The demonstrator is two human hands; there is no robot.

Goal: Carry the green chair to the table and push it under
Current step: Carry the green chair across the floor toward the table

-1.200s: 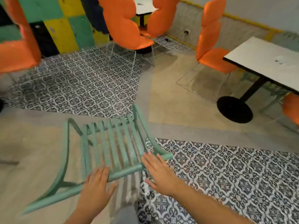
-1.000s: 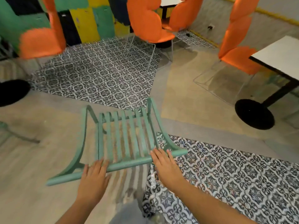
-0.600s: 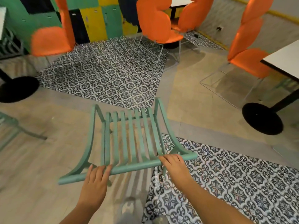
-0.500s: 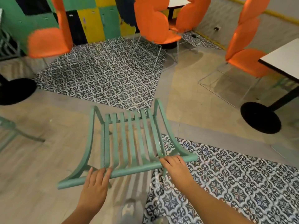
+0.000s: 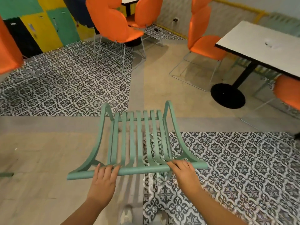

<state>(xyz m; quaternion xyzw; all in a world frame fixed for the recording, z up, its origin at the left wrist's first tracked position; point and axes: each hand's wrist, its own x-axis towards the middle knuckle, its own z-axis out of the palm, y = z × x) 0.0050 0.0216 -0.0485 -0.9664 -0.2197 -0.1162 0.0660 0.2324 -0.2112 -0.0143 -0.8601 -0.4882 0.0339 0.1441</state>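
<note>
The green chair (image 5: 138, 140), slatted with curved arms, fills the lower middle of the head view, seen from above and behind. My left hand (image 5: 103, 179) grips the top rail of its back near the left end. My right hand (image 5: 184, 172) grips the same rail near the right end. A white-topped table (image 5: 266, 44) on a black post with a round black base (image 5: 228, 95) stands at the right, beyond the chair. The chair's legs are hidden below the seat.
Orange chairs stand around: one against the white table's far side (image 5: 203, 43), one at the right edge (image 5: 289, 91), two at the back (image 5: 112, 21), one at the left edge (image 5: 8, 51). Patterned tile patches alternate with beige floor. Coloured lockers (image 5: 40, 26) line the back wall.
The view has swung right, bringing the white table further into view. The chair now points more straight ahead. Both hands keep their hold on the top rail.
</note>
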